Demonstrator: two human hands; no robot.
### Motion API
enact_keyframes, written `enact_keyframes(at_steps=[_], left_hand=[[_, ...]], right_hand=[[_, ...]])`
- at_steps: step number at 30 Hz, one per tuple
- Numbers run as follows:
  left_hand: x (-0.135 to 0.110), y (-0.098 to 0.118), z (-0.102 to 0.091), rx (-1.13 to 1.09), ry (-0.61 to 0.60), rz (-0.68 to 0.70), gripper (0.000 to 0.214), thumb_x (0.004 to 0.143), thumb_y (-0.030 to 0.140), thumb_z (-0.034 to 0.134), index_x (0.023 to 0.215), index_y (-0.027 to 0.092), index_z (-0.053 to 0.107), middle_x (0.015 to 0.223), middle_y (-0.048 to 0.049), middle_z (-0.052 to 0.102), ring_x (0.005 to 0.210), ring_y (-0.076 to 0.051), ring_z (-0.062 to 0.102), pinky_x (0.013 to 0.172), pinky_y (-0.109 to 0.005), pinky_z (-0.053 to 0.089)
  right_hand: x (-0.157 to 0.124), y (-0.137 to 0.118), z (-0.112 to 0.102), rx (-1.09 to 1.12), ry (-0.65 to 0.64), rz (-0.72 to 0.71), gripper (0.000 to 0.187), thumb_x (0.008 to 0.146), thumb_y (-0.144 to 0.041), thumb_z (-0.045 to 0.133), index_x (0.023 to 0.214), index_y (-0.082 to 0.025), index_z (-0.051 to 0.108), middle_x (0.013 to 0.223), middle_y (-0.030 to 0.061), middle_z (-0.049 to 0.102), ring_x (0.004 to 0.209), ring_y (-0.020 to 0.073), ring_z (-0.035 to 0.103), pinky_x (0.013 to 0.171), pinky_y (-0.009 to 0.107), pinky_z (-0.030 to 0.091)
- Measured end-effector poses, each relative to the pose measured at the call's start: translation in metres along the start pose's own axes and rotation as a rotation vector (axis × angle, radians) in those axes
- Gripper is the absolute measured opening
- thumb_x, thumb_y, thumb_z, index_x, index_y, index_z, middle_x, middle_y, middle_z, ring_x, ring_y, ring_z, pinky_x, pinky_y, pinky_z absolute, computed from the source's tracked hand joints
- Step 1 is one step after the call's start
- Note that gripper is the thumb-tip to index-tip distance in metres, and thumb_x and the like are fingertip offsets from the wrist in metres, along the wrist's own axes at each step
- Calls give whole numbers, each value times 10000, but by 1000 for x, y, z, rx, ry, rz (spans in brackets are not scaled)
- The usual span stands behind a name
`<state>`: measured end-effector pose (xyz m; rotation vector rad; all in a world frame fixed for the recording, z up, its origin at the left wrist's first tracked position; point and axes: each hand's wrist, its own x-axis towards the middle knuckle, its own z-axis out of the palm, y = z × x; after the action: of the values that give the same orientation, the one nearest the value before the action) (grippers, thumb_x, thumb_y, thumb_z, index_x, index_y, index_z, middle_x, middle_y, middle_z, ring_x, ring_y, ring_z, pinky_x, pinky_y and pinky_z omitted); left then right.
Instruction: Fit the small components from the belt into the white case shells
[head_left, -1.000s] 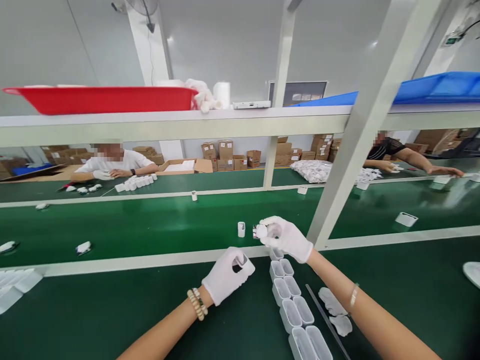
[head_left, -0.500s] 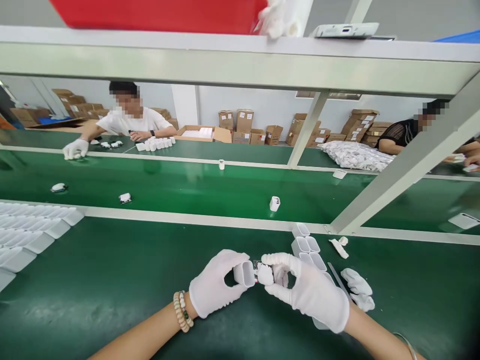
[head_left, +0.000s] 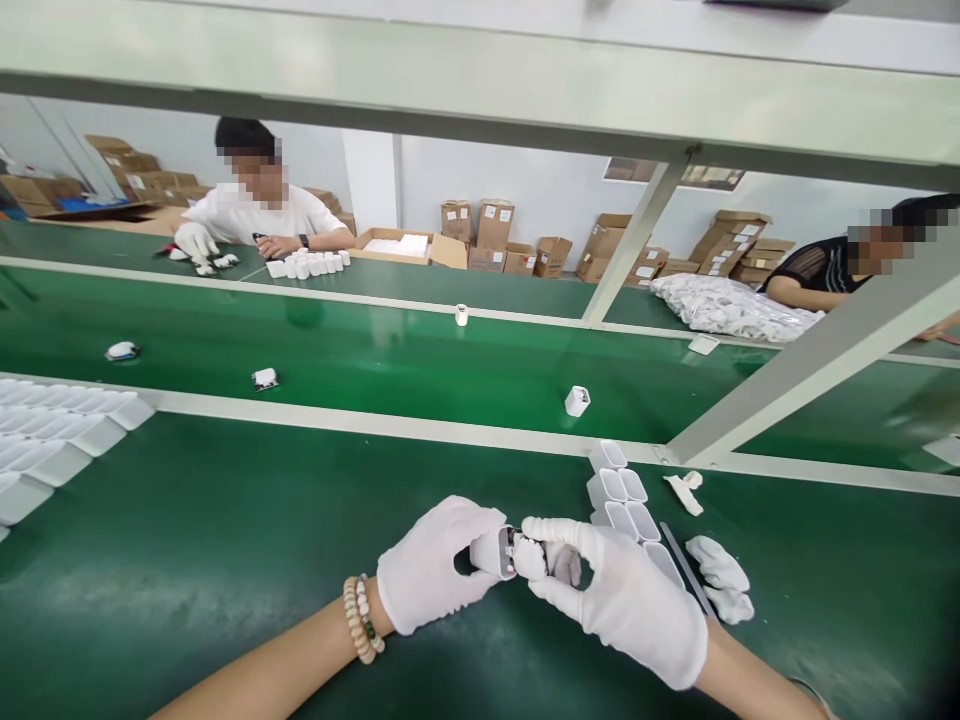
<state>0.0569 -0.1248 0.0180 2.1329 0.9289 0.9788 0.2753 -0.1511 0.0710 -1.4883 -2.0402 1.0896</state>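
Both my hands wear white gloves and meet low over the green bench. My left hand pinches a small white plastic shell with its open end toward the right. My right hand grips a white inner part with a bit of metal showing, and its tip sits at the shell's mouth. Just behind my right hand runs a double row of several empty white shells.
Loose white parts lie on the green conveyor belt. More white shells are stacked at the left. A metal strip and glove scraps lie to the right. Two other people work across the belt; a frame post slants at right.
My right hand came back from the belt edge with the inner part to meet the left hand's shell. The view tilted down, and the part has moved closer into the shell.
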Motion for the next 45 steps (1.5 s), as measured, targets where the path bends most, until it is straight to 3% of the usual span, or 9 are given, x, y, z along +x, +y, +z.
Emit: enact_keyframes(at_steps=[5,15,17,21,24,26,29,34,45], left_hand=[[-1,2,0,20,-1,-4,387,742,202,712,1123,248,664,1002,-66,727,942,-257,657,842,-376,522],[-1,9,-2,-25,-33,-54,279,722,214,698,998,257,708,915,-46,720,881,-247,654,809,-353,523],[-1,10,-3,-11,-34,-60,283,723,215,694,1002,257,708,906,-41,721,868,-242,654,795,-344,526],[-1,9,-6,32,-11,-49,312,733,201,686,1039,257,698,899,-37,726,845,-231,653,777,-333,527],[-2,8,-5,59,33,-22,340,740,200,689,1076,254,680,929,-42,727,878,-233,658,803,-339,537],[-4,9,-4,67,45,-2,339,745,194,683,1080,243,671,936,-42,725,874,-224,665,812,-338,546],[-6,11,-1,77,56,5,304,760,180,666,1060,229,667,908,-35,719,829,-203,673,791,-329,559],[-7,10,-3,84,86,-23,354,758,177,683,1105,231,642,971,-49,717,895,-211,681,821,-349,570],[-6,13,-3,77,112,93,403,756,131,660,1140,236,598,949,-26,714,859,-186,685,796,-310,568]], right_hand=[[-2,-3,3,-13,29,7,245,819,-373,616,1019,-265,708,621,-14,550,555,151,471,505,271,463],[2,-9,4,62,-165,19,111,856,-289,557,766,-224,560,622,-54,431,545,111,335,531,261,380],[3,-6,8,103,-137,43,109,841,-339,595,874,-236,613,647,-47,485,563,125,399,570,273,431],[5,4,16,85,47,114,493,784,-378,681,1251,-265,571,767,-9,633,693,192,588,733,345,536],[5,10,19,-130,49,-4,217,844,-396,648,1016,-265,663,818,33,662,733,222,612,703,375,524],[4,13,21,-293,32,-123,183,902,-413,587,901,-246,661,835,50,668,732,226,612,671,373,505],[1,14,23,-455,52,-259,208,951,-390,517,979,-228,645,852,55,676,696,205,611,632,343,492],[-3,9,24,-656,119,-320,309,916,-285,567,1206,-179,555,819,41,668,635,202,607,563,324,475],[-5,0,21,-780,148,-460,201,994,-247,364,1041,-178,546,683,-3,611,525,179,530,493,319,357]])
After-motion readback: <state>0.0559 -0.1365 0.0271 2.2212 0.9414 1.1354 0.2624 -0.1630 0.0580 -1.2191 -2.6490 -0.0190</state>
